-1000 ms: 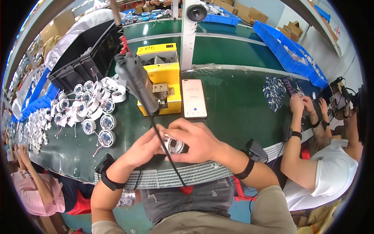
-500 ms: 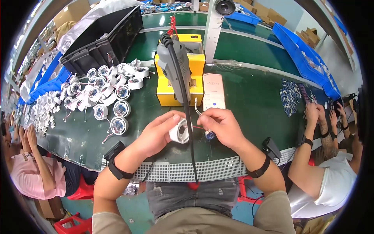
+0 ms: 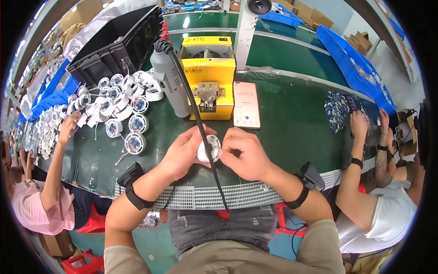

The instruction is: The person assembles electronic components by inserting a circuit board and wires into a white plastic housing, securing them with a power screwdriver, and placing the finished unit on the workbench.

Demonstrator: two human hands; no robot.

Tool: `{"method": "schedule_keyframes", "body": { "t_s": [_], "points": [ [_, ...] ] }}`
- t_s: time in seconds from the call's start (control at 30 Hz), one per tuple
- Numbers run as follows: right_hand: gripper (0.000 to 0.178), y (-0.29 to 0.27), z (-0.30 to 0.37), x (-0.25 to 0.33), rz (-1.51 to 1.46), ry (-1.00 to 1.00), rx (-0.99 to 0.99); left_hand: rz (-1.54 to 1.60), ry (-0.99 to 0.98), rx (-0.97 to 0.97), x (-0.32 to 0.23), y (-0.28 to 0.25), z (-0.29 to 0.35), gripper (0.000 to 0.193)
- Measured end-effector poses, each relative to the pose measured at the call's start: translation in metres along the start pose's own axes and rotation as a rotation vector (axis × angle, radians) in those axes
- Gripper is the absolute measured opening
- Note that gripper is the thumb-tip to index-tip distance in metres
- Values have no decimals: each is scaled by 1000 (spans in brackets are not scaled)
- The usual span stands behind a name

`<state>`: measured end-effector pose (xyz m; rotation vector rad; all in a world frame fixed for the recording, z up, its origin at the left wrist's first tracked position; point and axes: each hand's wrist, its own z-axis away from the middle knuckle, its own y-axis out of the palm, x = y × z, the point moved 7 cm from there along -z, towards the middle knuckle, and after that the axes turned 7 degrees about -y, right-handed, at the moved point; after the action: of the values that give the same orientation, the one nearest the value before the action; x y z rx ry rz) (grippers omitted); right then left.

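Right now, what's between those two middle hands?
In the head view, a round white housing lies between left hand and right hand; a black cable crosses in front.

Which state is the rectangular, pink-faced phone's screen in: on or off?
On: the phone glows pale pink and shows a blue dot.

Wht housing (image 3: pixel 203 154), yel machine (image 3: pixel 214 73), dk grn tabletop (image 3: pixel 292 132), blk bin (image 3: pixel 91 71) (phone (image 3: pixel 246 105) scrn pale pink).

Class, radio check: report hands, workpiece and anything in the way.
Left hand holds white round housing. Right hand at its rim, grip unclear. Black cable crosses in front.
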<state>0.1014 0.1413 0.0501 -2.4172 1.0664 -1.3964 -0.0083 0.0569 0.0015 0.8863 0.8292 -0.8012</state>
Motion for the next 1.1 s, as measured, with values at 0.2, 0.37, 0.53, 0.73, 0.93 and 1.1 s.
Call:
{"method": "schedule_keyframes", "body": {
  "t_s": [0.2,0.37,0.53,0.73,0.93,1.1],
  "points": [
    [17,2,2,-10,-1,202,-57,-135,150,178,1,8,-2,45],
    [18,-17,-6,21,229,-26,-94,-57,234,-23,-13,-2,3,43],
    [14,-28,-4,16,218,-53,-144,28,260,-32,-13,-5,3,42],
    [14,-7,1,-7,-464,250,-177,122,292,166,-13,9,7,40],
    [16,-7,2,0,-262,210,-212,148,257,369,-11,23,13,43],
    [18,-12,5,9,-41,125,-275,197,269,418,-7,25,14,46]
  ]
}}
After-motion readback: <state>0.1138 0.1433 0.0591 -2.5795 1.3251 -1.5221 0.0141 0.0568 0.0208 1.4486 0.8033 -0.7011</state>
